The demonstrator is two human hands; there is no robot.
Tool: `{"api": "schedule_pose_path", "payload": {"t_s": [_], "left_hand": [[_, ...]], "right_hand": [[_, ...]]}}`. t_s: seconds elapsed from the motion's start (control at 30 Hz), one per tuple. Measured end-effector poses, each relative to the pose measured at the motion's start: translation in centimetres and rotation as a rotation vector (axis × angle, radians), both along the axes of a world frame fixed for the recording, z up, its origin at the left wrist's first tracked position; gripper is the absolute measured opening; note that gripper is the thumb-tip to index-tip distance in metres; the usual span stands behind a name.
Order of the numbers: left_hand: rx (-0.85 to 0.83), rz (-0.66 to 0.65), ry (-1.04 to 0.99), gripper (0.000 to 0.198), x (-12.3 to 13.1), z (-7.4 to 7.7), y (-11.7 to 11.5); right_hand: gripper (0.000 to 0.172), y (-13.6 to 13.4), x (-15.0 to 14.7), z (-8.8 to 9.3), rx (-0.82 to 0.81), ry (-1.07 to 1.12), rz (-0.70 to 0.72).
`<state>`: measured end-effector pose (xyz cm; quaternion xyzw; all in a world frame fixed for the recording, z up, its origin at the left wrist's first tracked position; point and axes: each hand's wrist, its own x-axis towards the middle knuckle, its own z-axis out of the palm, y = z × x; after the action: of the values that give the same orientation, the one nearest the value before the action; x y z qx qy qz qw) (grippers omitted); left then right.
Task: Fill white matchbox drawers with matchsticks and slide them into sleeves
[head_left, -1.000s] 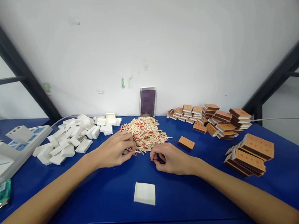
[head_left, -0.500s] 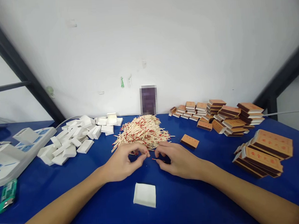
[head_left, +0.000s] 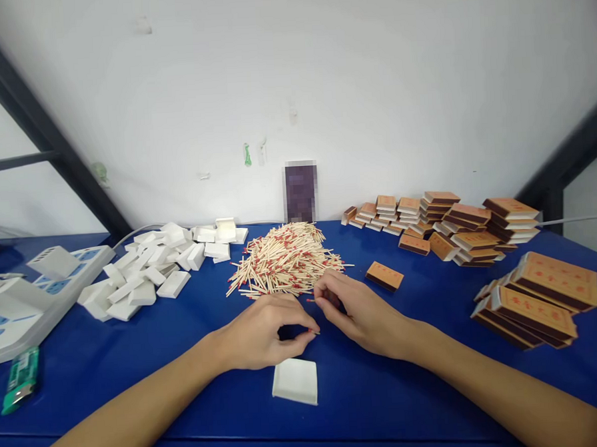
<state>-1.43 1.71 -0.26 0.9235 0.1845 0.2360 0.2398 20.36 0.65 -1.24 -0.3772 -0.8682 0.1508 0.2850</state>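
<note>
My left hand (head_left: 271, 330) pinches something small between thumb and forefinger; a red match tip shows at the fingertips, just above the white matchbox tray (head_left: 295, 382). My right hand (head_left: 358, 312) is closed in a pinch to its right, at the front edge of the big heap of red-headed matches (head_left: 290, 258). A red match head pokes out to the left of the right fingertips. The white tray lies open side up on the blue table (head_left: 378, 406), touched by neither hand. One orange matchbox sleeve (head_left: 384, 276) lies beyond my right hand.
White trays (head_left: 148, 268) are piled at the left beside a white power strip (head_left: 57, 296) and a green packet (head_left: 21, 379). Stacks of orange matchbox sleeves (head_left: 472, 231) stand at the right, with more (head_left: 537, 304) nearer. Behind the matches, a blurred dark object (head_left: 301, 193) rests against the wall.
My left hand has moved right and slightly down, towards the white tray. The right fingers have drawn together near the heap. The view has shifted slightly.
</note>
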Motion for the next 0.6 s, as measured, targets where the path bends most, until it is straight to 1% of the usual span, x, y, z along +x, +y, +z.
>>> {"api": "schedule_pose_path", "payload": {"t_s": [0.1, 0.23, 0.33, 0.37, 0.47, 0.5, 0.6], "left_hand": [[0.101, -0.024, 0.043, 0.018, -0.2, 0.2, 0.2], [0.221, 0.019, 0.137, 0.023, -0.7, 0.5, 0.4], [0.244, 0.059, 0.143, 0.025, -1.0, 0.8, 0.5], [0.248, 0.073, 0.125, 0.025, -1.2, 0.9, 0.6], [0.282, 0.144, 0.098, 0.026, -2.3, 1.6, 1.5], [0.301, 0.176, 0.119, 0.026, -2.8, 1.9, 1.9], [0.35, 0.193, 0.268, 0.025, -4.6, 2.9, 3.1]], "right_hand": [[0.009, -0.1, -0.2, 0.0, -0.026, 0.074, -0.032], [0.009, -0.1, -0.3, -0.2, -0.055, 0.163, -0.084], [0.022, -0.1, -0.4, -0.1, -0.07, 0.216, -0.055], [0.023, -0.2, -0.4, -0.1, -0.075, 0.221, -0.042], [0.013, -0.4, -0.4, 0.0, -0.084, 0.172, -0.02], [0.011, -0.4, -0.4, 0.1, -0.089, 0.136, -0.011], [0.014, -0.7, -0.5, 0.3, -0.066, 0.044, 0.033]]}}
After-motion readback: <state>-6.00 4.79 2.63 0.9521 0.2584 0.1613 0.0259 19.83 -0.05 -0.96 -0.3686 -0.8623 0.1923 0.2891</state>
